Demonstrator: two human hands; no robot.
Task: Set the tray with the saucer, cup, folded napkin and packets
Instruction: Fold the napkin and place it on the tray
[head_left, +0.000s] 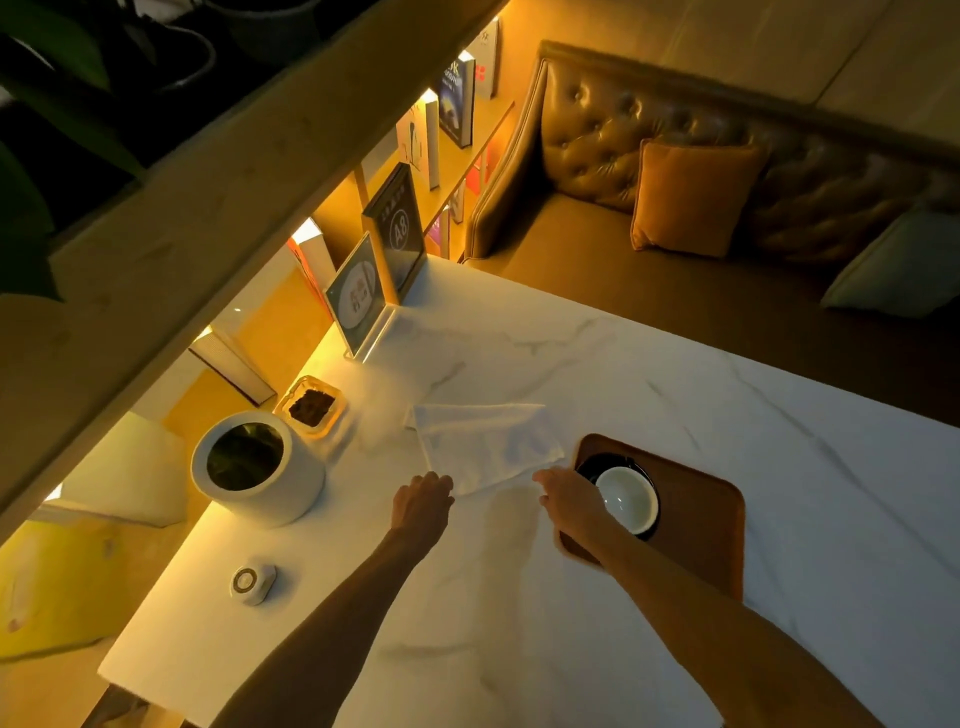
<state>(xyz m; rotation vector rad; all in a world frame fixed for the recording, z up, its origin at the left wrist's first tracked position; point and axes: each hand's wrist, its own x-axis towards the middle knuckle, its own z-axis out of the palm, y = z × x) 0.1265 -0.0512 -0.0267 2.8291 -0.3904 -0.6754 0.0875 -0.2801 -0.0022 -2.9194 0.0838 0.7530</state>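
White napkin flat on table, long axis left-right, left hand and right hand pinching its near corners

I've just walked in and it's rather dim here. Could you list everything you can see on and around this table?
table: one, white marble
tray: one, brown wood, table's right part
saucer: one, black, on tray
cup: one, white, on saucer
napkin: one, white, flat on table, left of tray
pot: one, white, table's left edge
small dish: one, pale, dark contents, beyond pot
round gadget: one, white, near left edge
sign stands: two, far left corner
books: several, on lit shelf
sofa: one, brown, tufted
cushions: two, orange and grey
left hand: at napkin's near edge
right hand: at napkin's near corner
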